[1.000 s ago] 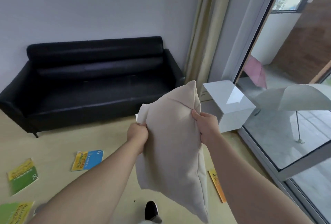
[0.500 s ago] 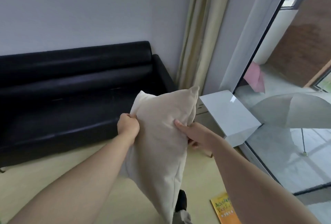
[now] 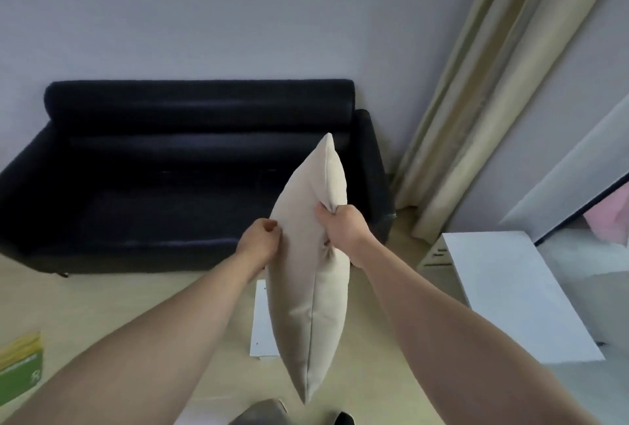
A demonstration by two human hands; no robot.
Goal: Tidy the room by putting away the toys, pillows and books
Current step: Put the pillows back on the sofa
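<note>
You hold the beige pillow [image 3: 309, 271] upright and edge-on in the air, in front of the right half of the black sofa [image 3: 170, 169]; its top corner stands against the sofa's right arm, its bottom corner hangs low over the floor [image 3: 102, 305]; a seam runs down the side facing you. Your left hand [image 3: 258, 241] grips the pillow's left side, fingers curled; your right hand [image 3: 343, 225] is clenched on a bunch of fabric at the upper right edge, and the cloth puckers below it; the fingertips of both hands are hidden against the pillow, so the depth of either grip cannot be judged.

A flat white sheet [image 3: 260, 322] lies on the floor behind the pillow; most of it is covered and what it is cannot be told. A green and yellow book [image 3: 20, 370] lies on the floor at the far left, cut off by the frame; its print is too blurred to read. At the bottom edge a grey shape [image 3: 262, 412] and a black shoe tip [image 3: 342, 419] are both cut off.

A white tabletop [image 3: 510, 295] stands to your right; a beige front with dark slots just left of it is hard to make out. A beige curtain [image 3: 476, 84] hangs in the corner right of the sofa; a pink shape [image 3: 609, 224] at the right edge is cut off.
</note>
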